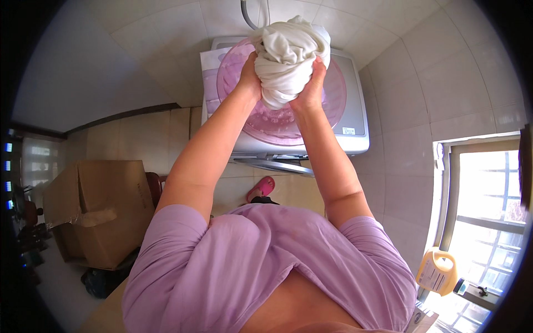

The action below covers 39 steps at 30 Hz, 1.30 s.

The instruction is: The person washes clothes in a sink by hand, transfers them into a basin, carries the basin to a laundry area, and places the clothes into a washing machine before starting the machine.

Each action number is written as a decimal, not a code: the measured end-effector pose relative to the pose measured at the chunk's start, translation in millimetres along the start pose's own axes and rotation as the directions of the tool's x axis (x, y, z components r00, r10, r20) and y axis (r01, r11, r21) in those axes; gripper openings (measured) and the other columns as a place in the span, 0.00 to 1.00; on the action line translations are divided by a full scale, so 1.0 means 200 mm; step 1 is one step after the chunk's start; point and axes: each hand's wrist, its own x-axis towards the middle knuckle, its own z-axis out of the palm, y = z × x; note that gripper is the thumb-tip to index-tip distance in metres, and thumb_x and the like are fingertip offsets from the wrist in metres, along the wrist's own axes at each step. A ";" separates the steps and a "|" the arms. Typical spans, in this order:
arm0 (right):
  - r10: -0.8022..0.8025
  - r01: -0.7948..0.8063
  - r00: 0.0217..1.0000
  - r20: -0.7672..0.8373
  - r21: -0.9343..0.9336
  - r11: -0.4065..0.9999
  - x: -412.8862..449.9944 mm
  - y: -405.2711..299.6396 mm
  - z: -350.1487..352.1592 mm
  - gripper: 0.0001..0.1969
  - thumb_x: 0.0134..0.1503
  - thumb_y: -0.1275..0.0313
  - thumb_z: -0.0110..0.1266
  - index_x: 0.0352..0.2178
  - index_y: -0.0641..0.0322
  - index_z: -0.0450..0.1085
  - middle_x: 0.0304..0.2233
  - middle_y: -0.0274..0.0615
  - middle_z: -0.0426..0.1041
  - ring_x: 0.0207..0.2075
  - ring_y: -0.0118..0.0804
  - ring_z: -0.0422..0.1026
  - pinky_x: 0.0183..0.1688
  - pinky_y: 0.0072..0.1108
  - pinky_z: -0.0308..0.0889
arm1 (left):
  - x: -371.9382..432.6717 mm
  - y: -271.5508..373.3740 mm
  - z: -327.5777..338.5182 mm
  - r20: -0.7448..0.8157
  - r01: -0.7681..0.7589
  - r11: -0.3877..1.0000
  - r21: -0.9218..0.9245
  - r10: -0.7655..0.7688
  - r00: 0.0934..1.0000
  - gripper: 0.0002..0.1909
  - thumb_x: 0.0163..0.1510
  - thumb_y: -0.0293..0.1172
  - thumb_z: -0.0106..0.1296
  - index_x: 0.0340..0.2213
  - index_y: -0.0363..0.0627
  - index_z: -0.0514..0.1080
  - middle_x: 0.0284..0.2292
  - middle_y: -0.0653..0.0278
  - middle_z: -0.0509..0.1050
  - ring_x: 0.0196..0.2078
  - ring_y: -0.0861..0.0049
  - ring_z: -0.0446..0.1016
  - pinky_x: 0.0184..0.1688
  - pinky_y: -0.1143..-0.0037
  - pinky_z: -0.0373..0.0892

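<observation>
Between my two hands is a bunched-up wad of white cloth (289,58), twisted and folded on itself. My left hand (250,79) grips its left side, and my right hand (310,85) holds the right side with the thumb on top. Below the cloth lies a round translucent pink basin (277,133) that rests on top of a silver-grey washing machine (349,108). The left part of the basin shows purplish folds and its near part whitish flecks; the cloth hides much of its middle. The machine's round front door (275,166) hangs open towards me.
A large cardboard box (112,208) stands on the floor to the left. To the right, a yellow detergent jug (437,270) sits by a bright barred window (487,200). A grey hose (246,14) runs along the tiled wall behind the machine.
</observation>
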 end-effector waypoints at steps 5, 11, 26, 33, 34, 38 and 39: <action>0.099 -0.095 0.993 -0.061 0.077 0.993 0.05 -0.07 -0.09 0.31 0.53 0.49 0.32 0.52 0.58 0.54 0.50 0.45 0.60 0.50 0.46 0.61 0.51 0.36 0.59 | -0.06 0.12 0.10 -0.385 0.440 0.801 0.406 -0.286 0.877 0.29 0.54 0.54 0.27 0.44 0.44 0.64 0.43 0.59 0.68 0.43 0.67 0.67 0.45 0.67 0.65; -0.015 0.018 1.000 -0.024 0.159 0.987 0.14 -0.09 -0.24 0.29 0.53 0.51 0.30 0.50 0.56 0.56 0.50 0.44 0.61 0.50 0.48 0.62 0.51 0.38 0.59 | -0.18 0.25 -0.18 -0.072 0.076 -0.001 0.997 0.327 0.942 0.24 0.46 0.41 0.49 0.44 0.41 0.63 0.43 0.54 0.66 0.43 0.61 0.66 0.44 0.68 0.64; -0.116 0.120 0.990 -0.079 0.052 0.991 -0.18 -0.28 -0.12 0.29 0.52 0.50 0.31 0.49 0.57 0.58 0.49 0.44 0.62 0.49 0.47 0.62 0.51 0.38 0.59 | -0.56 0.23 -0.28 -0.455 0.477 0.700 0.532 -0.239 0.858 0.05 0.39 0.27 0.49 0.22 0.42 0.67 0.21 0.65 0.67 0.18 0.80 0.64 0.18 0.80 0.66; -0.173 0.153 0.957 -0.233 -0.101 0.983 -0.74 -0.53 -0.24 0.31 0.53 0.45 0.30 0.52 0.52 0.55 0.53 0.43 0.57 0.53 0.48 0.57 0.53 0.41 0.56 | -0.93 -0.02 0.02 -0.251 0.424 0.706 0.567 -0.342 0.906 0.29 0.42 0.25 0.47 0.50 0.45 0.60 0.28 0.63 0.71 0.20 0.82 0.65 0.17 0.84 0.62; -0.148 0.134 0.951 -0.272 -0.070 0.988 -0.83 -0.57 -0.27 0.32 0.53 0.45 0.31 0.53 0.53 0.54 0.53 0.42 0.57 0.53 0.48 0.57 0.53 0.41 0.56 | -0.99 -0.08 0.05 -0.249 0.425 0.722 0.547 -0.344 0.905 0.29 0.42 0.25 0.48 0.50 0.45 0.60 0.27 0.64 0.71 0.19 0.83 0.65 0.17 0.83 0.62; -0.105 0.101 0.930 -0.352 -0.031 0.994 -1.20 -0.70 -0.45 0.32 0.53 0.45 0.31 0.54 0.52 0.52 0.55 0.43 0.53 0.55 0.49 0.54 0.55 0.43 0.53 | -1.21 -0.35 0.13 -0.227 0.499 0.682 0.535 -0.452 0.862 0.28 0.42 0.23 0.48 0.49 0.45 0.62 0.24 0.68 0.69 0.16 0.84 0.64 0.16 0.82 0.63; -0.078 0.085 0.928 -0.365 0.004 0.996 -1.28 -0.72 -0.52 0.32 0.52 0.46 0.32 0.53 0.53 0.53 0.55 0.43 0.54 0.55 0.49 0.54 0.54 0.42 0.54 | -1.27 -0.42 0.17 -0.231 0.495 0.694 0.522 -0.443 0.866 0.27 0.42 0.22 0.47 0.47 0.44 0.64 0.23 0.69 0.69 0.16 0.84 0.65 0.15 0.83 0.61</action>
